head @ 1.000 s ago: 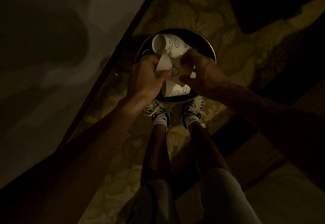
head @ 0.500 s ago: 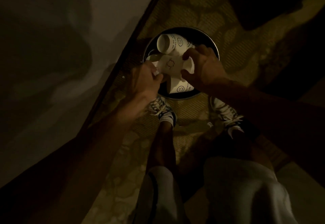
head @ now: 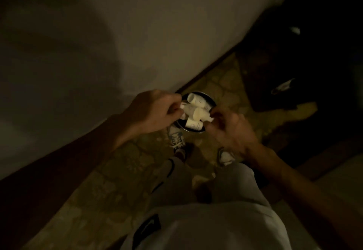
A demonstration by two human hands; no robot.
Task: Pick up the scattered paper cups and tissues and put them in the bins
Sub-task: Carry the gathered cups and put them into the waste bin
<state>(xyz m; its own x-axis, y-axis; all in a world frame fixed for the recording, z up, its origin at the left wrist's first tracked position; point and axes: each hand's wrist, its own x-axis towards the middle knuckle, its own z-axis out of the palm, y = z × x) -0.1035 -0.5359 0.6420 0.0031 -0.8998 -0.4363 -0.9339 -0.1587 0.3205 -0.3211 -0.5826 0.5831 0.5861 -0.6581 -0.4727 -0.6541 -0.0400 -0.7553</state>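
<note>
Two hands over a full bin at the foot of the wall

A pale wall (head: pixel 137 33) fills the upper left, and its dark baseboard (head: pixel 212 67) runs diagonally beside a patterned floor (head: pixel 225 92). The round bin (head: pixel 208 98) stands just beside the baseboard, with open floor on its right and the person's shoes (head: pixel 176 139) near its closer rim. The left hand (head: pixel 155 110) hovers over the bin's left edge with its fingers curled in, and a white scrap (head: pixel 182 105) sits at their tips. The right hand (head: pixel 231 130) is at the right edge, fingers bent near the end of the middle cup. Motion blur hides whether either hand actually grips anything. Three paper cups (head: pixel 196 100) lie on their sides in the bin, piled up to its rim.
</note>
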